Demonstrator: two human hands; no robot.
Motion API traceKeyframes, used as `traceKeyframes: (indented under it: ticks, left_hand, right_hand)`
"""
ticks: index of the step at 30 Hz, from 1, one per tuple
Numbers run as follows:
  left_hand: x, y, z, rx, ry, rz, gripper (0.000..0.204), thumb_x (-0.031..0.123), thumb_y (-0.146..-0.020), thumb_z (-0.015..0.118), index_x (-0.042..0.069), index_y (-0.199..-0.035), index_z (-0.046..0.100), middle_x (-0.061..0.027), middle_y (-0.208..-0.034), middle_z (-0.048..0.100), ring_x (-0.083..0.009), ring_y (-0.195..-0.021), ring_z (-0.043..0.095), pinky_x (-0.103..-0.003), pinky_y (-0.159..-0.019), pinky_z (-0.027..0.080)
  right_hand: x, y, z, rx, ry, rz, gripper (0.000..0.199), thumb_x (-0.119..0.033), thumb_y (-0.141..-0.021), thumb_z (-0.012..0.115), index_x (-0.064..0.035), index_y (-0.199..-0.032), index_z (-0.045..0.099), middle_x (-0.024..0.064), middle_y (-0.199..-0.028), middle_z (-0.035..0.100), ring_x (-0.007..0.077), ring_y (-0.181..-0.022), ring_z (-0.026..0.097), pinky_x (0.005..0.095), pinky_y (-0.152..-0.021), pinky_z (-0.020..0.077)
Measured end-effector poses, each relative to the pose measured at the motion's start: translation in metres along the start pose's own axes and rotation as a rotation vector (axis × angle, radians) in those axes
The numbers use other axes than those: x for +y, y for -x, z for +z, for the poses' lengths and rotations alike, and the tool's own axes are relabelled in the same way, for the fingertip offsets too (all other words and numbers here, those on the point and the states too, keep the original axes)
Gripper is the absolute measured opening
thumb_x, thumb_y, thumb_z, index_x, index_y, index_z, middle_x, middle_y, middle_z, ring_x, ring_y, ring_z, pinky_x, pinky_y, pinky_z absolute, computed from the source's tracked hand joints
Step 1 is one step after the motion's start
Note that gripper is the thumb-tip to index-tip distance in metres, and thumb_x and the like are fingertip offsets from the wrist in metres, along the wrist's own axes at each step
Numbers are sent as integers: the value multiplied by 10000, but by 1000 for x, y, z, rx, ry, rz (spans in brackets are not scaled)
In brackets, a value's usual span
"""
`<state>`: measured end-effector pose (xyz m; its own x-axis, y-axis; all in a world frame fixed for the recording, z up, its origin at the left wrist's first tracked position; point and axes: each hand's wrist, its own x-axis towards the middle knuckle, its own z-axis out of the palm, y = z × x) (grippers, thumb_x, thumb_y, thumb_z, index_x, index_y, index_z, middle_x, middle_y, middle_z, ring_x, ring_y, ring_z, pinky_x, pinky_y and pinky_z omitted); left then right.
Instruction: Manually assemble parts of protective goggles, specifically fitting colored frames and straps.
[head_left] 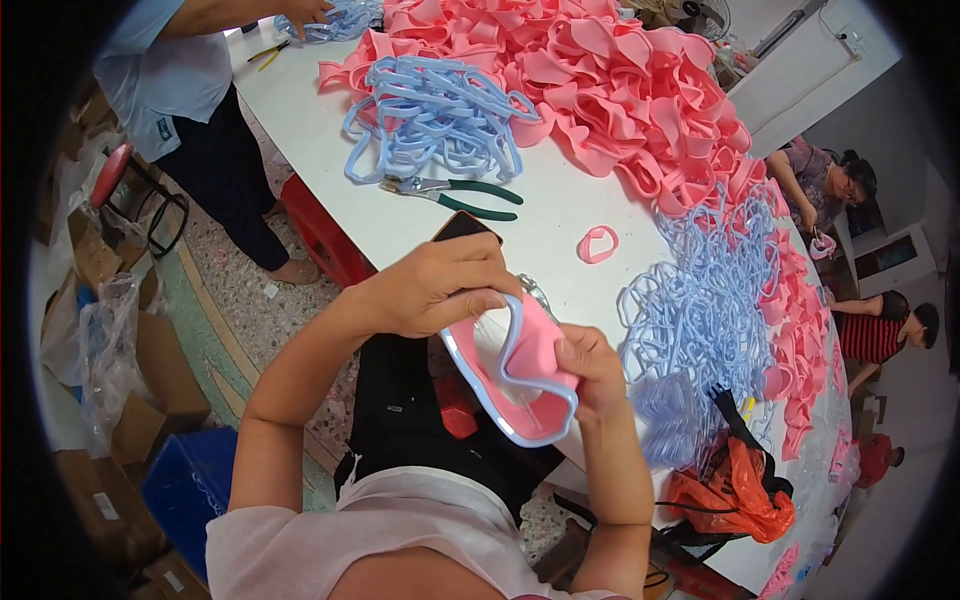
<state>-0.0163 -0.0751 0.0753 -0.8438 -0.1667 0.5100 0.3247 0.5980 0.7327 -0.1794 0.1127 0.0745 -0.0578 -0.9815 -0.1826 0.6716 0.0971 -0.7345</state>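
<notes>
From the head view, the pink mask with a blue rim sits between the 2 hands near the table's edge, its long axis slanting from upper left to lower right. The left hand pinches the rim's upper end; the right hand grips the pink side, both touching. A dark phone lies just beyond the left knuckles, with green-handled pliers and 1 loose pink ring farther off.

Hands hold a blue-rimmed pink piece; pliers nearby.
</notes>
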Motion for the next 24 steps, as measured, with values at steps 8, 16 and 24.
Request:
traceKeyframes:
  ticks: [8, 16, 24]
  left_hand:
    - [-16, 15, 42, 383, 586, -341, 497, 314, -1017, 517, 1, -1387, 406, -95, -1167, 519, -135, -1041, 517, -283, -933, 433]
    - [10, 16, 61, 401, 176, -327, 379, 187, -986, 538, -23, -1297, 489, -168, -1017, 567, -284, -873, 604, -334, -758, 488]
    - [24, 1, 30, 82, -444, -153, 309, 159, -899, 601, 84, -1196, 634, -98, -930, 642, -267, -710, 580, -352, -673, 447]
  right_hand:
    - [39, 2, -34, -16, -161, -437, 574, -278, -935, 617, 116, -1320, 457, 218, -1264, 588, 294, -1153, 599, 438, -1027, 452]
    - [28, 6, -37, 156, 329, -319, 445, -262, -1006, 525, 71, -1301, 514, 128, -1206, 623, 190, -1094, 595, 339, -967, 451]
    - [-21, 10, -13, 185, 920, -338, 387, -180, -992, 565, 42, -1307, 523, 66, -1054, 537, 97, -805, 563, 225, -660, 477]
